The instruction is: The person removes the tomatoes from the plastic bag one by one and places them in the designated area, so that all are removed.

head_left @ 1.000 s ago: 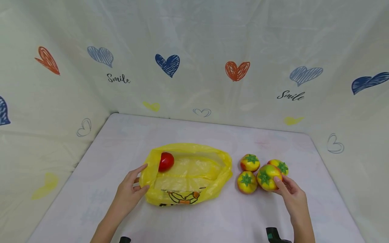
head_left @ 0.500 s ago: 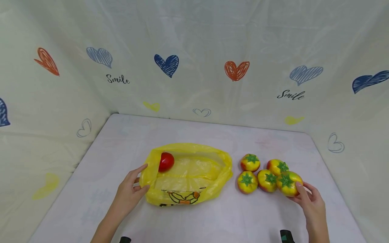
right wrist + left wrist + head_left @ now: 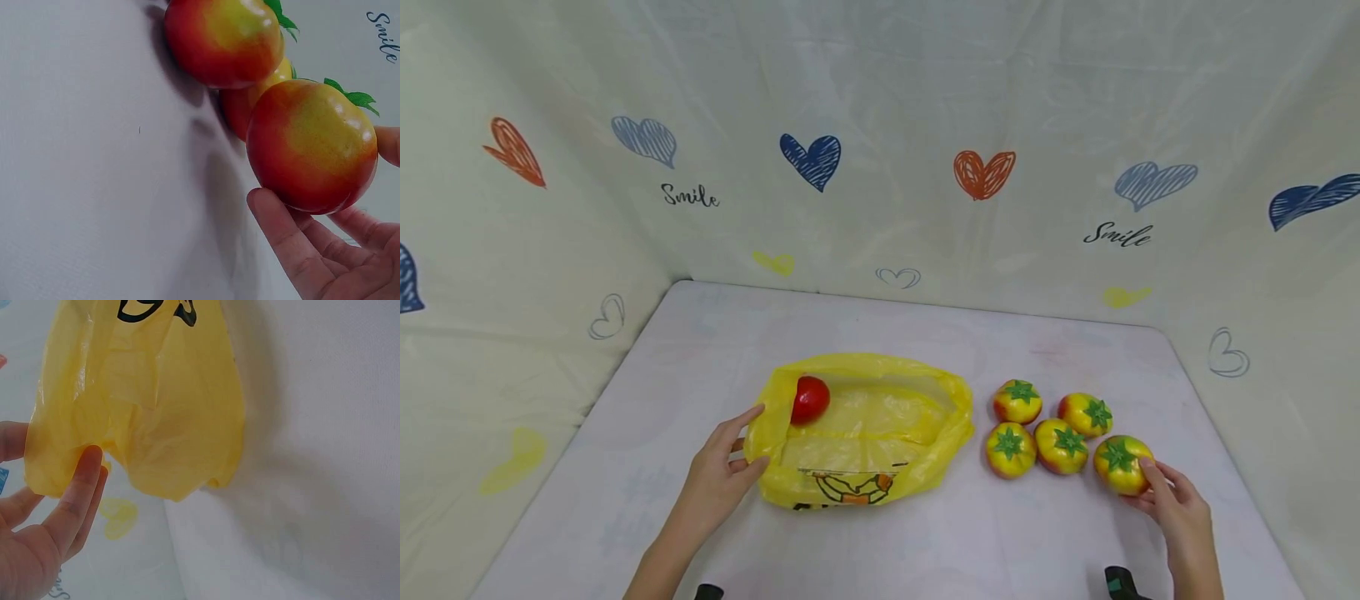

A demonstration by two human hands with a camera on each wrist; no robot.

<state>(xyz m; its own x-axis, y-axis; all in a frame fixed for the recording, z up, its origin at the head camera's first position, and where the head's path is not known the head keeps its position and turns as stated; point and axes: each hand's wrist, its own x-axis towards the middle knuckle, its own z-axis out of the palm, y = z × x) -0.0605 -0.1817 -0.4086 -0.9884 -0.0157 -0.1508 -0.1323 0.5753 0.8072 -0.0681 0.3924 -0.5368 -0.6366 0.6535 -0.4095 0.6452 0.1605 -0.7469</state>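
Note:
A yellow plastic bag [image 3: 865,450] lies with its mouth wide in the middle of the table, a printed cartoon on its near side. Inside its left part rests a shiny red round fruit [image 3: 812,399], partly covered by the bag's fold. My left hand [image 3: 727,454] holds the bag's left edge between thumb and fingers. On the right, my right hand [image 3: 1177,500] holds a yellow-red persimmon [image 3: 1122,465] with a green leafy top. In the right wrist view, fingertips support this persimmon [image 3: 312,150] from below, with the thumb at its side.
Several similar persimmons [image 3: 1061,447] sit grouped between the bag and my right hand. The pale table [image 3: 880,550] ends at a back edge against a white curtain [image 3: 895,100] printed with hearts and "Smile".
My right hand has moved right and nearer to me with the persimmon, away from the other persimmons. My left hand and the bag have stayed in place.

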